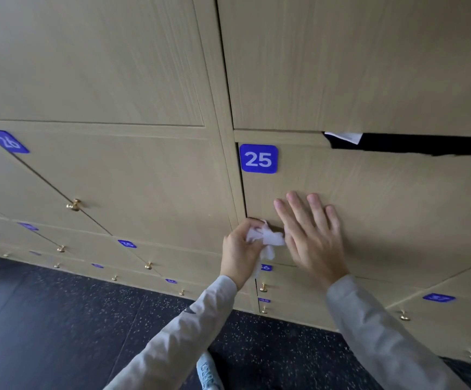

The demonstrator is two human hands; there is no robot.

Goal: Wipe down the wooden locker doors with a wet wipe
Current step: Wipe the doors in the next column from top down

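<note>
Starting at the left, you face a wall of pale wooden locker doors (121, 175), each with a blue square number plate and a small round brass knob (74, 205); the plate on the left door reads 26 (8, 142). These doors look dry and plain, and nothing in view tells you whether they have been wiped yet.

Moving to the centre, your left hand (240, 249) has its fingers curled around a crumpled white wet wipe (266, 239), bunched rather than spread flat. You hold it at the left edge of the pale wooden door with the blue plate reading 25 (258, 159), about where its knob would sit; the knob itself is hidden behind the wipe.

To the right, your right hand (313, 235) lies flat with straight, spread fingers against door 25 (397, 206), holding nothing. It seems to steady the door. Above that door, a dark gap (411, 144) shows with a scrap of white inside.

Judging by this, you are working the edge and knob area of door 25. Its broad face and the rows of lower doors toward the dark speckled floor (59, 319) probably remain.
</note>
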